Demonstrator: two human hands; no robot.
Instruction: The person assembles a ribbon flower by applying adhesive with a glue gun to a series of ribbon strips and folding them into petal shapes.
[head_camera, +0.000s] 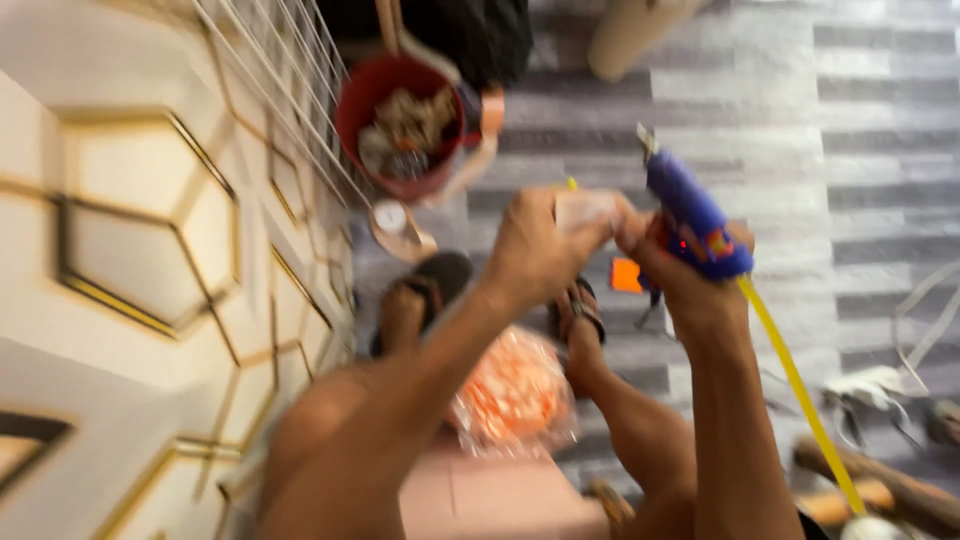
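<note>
Head view, blurred: right hand (690, 275) is clenched around the grip of a blue hot glue gun (690, 215), nozzle pointing up and away, with a yellow cord (800, 390) trailing from the gun down toward the lower right. Left hand (540, 245), just left of the glue gun, has its fingers closed on a small pale piece (590, 208) that nearly touches the right hand; what the piece is cannot be told. Below the glue gun lies a clear bag of orange pieces (515, 395) between two sandalled feet, and up-left of the gun a red bucket (395, 125) holds mixed scraps beside a white wall panel with gold hexagon trim (150, 230).
</note>
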